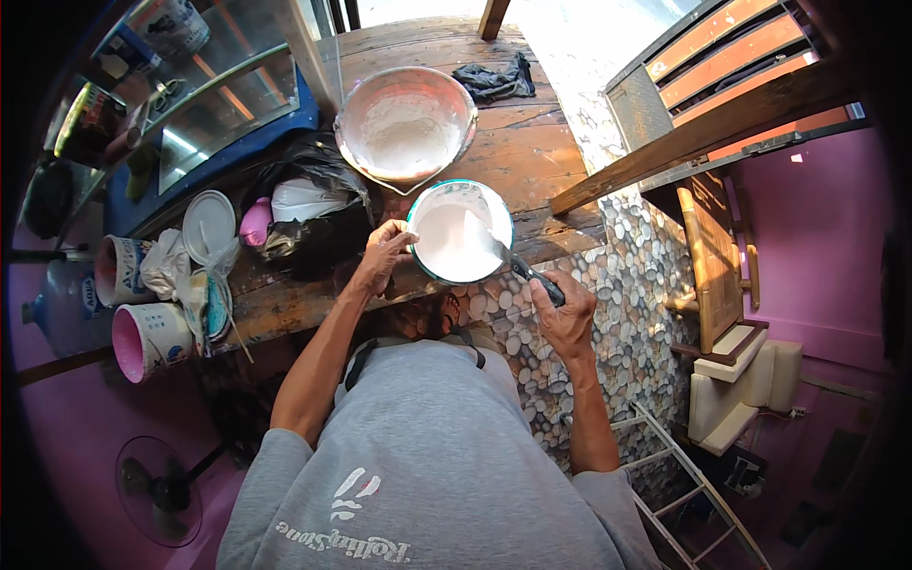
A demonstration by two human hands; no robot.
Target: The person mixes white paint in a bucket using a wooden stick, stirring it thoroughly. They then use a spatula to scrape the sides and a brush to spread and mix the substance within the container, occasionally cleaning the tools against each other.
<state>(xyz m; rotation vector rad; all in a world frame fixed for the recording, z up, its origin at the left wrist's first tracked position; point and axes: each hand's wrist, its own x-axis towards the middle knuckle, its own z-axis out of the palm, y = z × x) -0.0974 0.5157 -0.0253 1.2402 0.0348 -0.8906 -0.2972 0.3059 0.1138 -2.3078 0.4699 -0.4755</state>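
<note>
A round white tub (460, 281) with a teal rim stands in front of me, pale paste (443, 231) inside it. My left hand (384, 255) is closed on the tub's left rim, fingertips at the edge. In my right hand (568, 313) is a putty knife (520, 267), gripped by its black handle. Its blade reaches over the right rim into the tub and looks coated with paste. Just beyond the tub sits a larger metal basin (350, 133) with a wire handle, with whitish powder or residue inside.
The tub and basin are on a worn wooden table (518, 142). A black plastic bag (318, 237) and paint pails (157, 332) crowd its left side. A dark cloth (496, 78) lies at the far end. A wooden beam (703, 133) crosses at right; a ladder (698, 484) lies lower right.
</note>
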